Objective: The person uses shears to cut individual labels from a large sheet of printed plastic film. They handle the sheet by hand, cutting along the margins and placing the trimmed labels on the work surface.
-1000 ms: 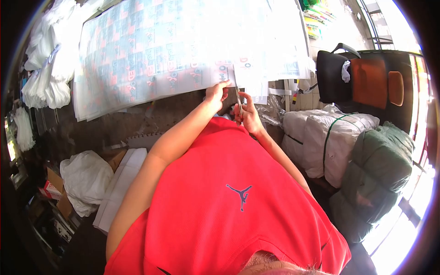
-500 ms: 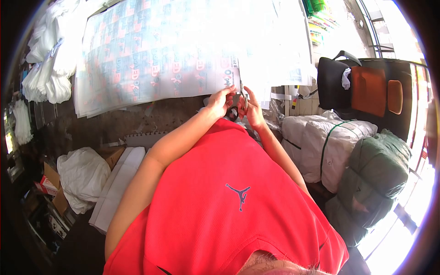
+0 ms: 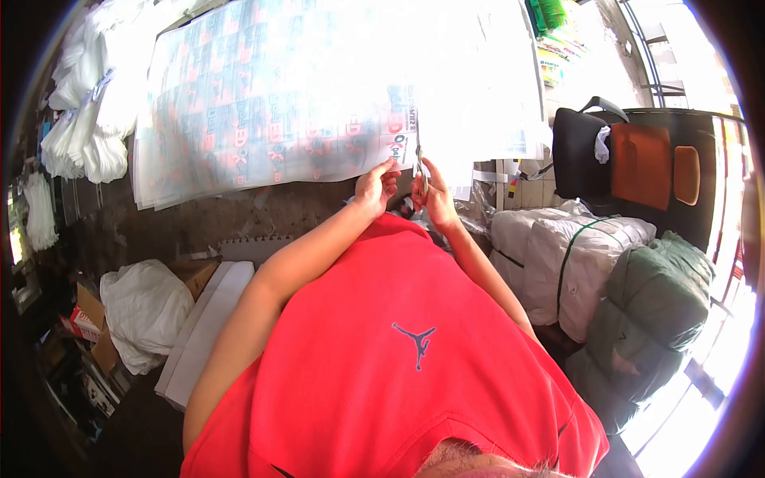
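A wide translucent sheet (image 3: 239,135) with repeated red and blue lettering lies over the table, its near edge reaching toward me. My left hand (image 3: 374,190) has its fingers closed at that near edge, pinching the sheet beside the dark-edged printed strip. Just to the right, my right hand (image 3: 436,199) is wrapped round a pair of scissors (image 3: 423,177). Their blades point away from me and meet the sheet near the end of the print. The scissor handles are partly hidden by my fingers, and glare washes out the sheet's middle.
Bundled white bags (image 3: 84,147) hang at the left. Below stand a white sack (image 3: 143,311) and a long white box (image 3: 205,331). Wrapped white bales (image 3: 550,255) and a green bale (image 3: 657,299) sit at the right, below an orange-and-black chair (image 3: 637,159).
My left hand has shifted slightly left and down, away from the scissors. The scissors stay in my right hand at the sheet's edge; the view has dipped a little.
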{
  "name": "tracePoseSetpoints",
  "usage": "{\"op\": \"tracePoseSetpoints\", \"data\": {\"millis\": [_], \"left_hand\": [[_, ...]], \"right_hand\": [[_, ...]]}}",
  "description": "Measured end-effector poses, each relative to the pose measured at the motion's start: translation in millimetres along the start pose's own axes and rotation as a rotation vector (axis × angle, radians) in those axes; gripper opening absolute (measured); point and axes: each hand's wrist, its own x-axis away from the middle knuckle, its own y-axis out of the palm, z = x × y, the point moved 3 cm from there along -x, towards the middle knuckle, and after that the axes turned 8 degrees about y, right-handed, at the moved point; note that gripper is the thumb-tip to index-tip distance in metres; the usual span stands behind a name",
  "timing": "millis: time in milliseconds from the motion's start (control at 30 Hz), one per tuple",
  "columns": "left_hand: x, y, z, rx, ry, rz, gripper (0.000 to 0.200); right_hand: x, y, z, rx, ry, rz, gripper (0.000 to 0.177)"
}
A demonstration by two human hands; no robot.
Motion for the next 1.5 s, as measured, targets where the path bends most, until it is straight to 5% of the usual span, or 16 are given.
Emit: {"op": "tracePoseSetpoints", "data": {"millis": [1100, 1500], "left_hand": [[18, 7, 8, -0.101, -0.005, -0.089, 0.019], [26, 7, 11, -0.104, -0.031, -0.108, 0.022]], "right_hand": [[-25, 4, -26, 0.061, -0.015, 0.108, 0.056], [-41, -1, -32, 0.111, -0.063, 0.098, 0.065]]}}
